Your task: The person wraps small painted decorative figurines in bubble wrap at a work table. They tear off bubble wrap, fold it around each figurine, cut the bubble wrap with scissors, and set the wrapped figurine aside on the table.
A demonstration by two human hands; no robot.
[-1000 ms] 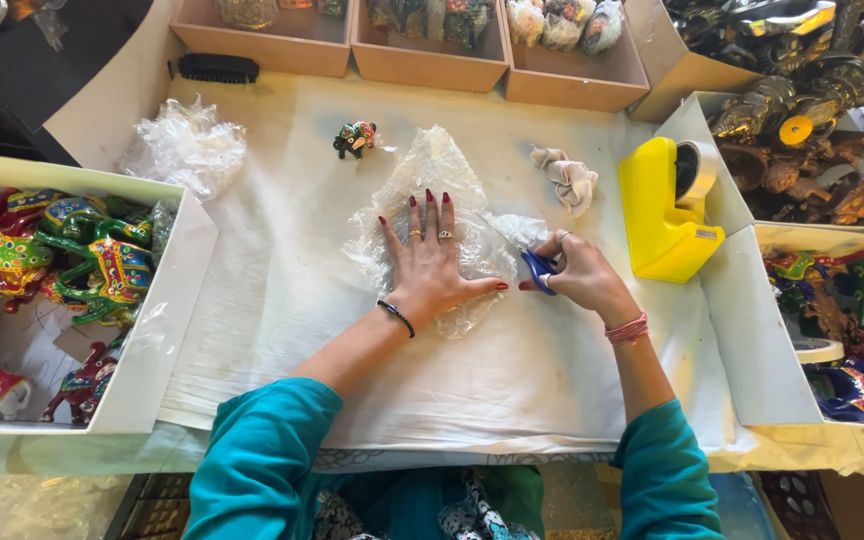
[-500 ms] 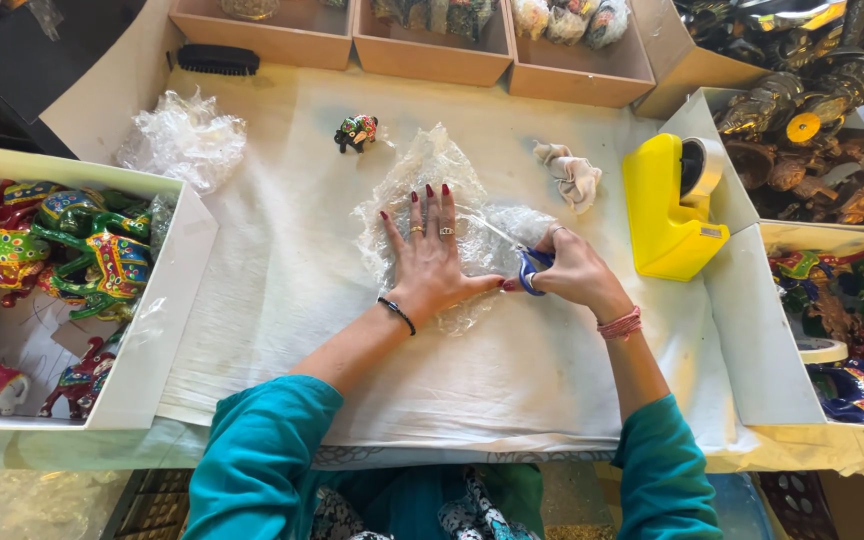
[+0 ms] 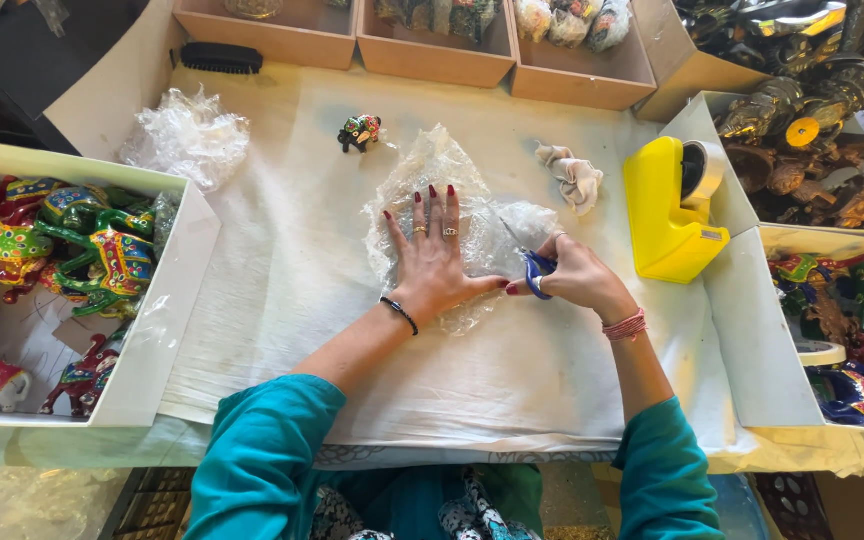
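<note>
Currently bubble wrap sheet lies flat under left hand, fingers spread wide; right hand grips blue-handled scissors at its right edge. Beyond fingertips: small painted elephant. Right of scissors hand: crumpled cloth, yellow tape dispenser.

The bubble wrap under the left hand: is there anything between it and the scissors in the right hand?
Nothing visible. The scissors in the right hand already reach the bubble wrap, which the left hand presses flat.
</note>
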